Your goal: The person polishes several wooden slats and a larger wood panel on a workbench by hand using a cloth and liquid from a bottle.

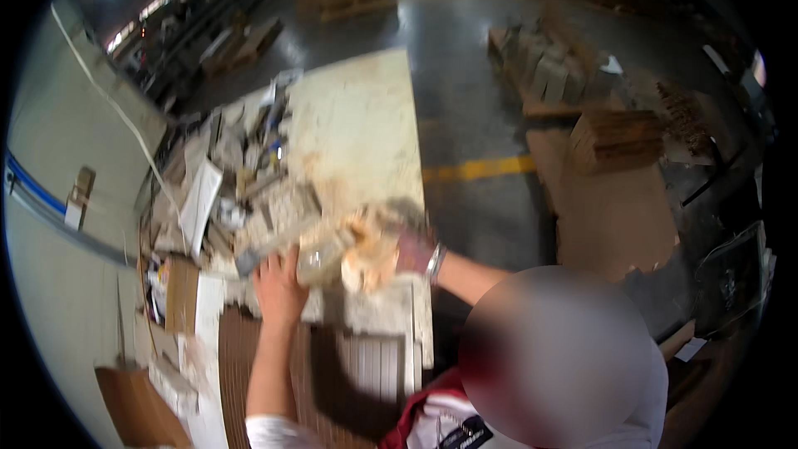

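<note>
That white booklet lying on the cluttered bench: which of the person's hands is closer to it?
Left. The left hand sits just right of and below the white booklet; the right hand, holding a blurred pale object, is farther right.

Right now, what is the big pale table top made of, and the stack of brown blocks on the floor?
The big pale table top looks like a worn board, maybe painted wood: matte, stained and scuffed. The stack of brown blocks looks like wood or layered cardboard, with fine lines along its sides; blur leaves it open.

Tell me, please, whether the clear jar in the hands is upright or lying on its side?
On its side: the clear jar lies lengthwise between the left hand and the rag-covered right hand. Blur hides more.
</note>
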A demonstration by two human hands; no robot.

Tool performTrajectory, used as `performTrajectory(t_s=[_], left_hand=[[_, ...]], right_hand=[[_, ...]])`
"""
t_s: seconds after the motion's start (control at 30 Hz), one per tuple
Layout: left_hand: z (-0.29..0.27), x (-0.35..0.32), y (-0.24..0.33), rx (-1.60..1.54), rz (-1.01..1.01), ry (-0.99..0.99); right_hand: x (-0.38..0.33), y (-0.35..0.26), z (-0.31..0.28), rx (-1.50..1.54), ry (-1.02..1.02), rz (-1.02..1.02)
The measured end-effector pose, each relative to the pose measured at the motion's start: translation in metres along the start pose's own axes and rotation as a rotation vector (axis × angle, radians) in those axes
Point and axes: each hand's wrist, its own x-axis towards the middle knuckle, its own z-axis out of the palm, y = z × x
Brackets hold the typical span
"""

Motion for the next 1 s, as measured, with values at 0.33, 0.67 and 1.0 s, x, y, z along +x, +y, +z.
performTrajectory(t_s=[0.33,0.67,1.0], left_hand=[[-0.029,-0.020,0.009,0.209,0.151,-0.096],[-0.033,-0.009,0.006,0.215,0.123,-0.072],[-0.022,-0.005,0.010,0.200,0.260,-0.073]], right_hand=[[-0.024,0.012,-0.011,0.118,0.196,-0.182],[-0.020,0.015,-0.043,0.075,0.321,-0.193],[-0.017,0.013,-0.040,0.032,0.301,-0.185]])
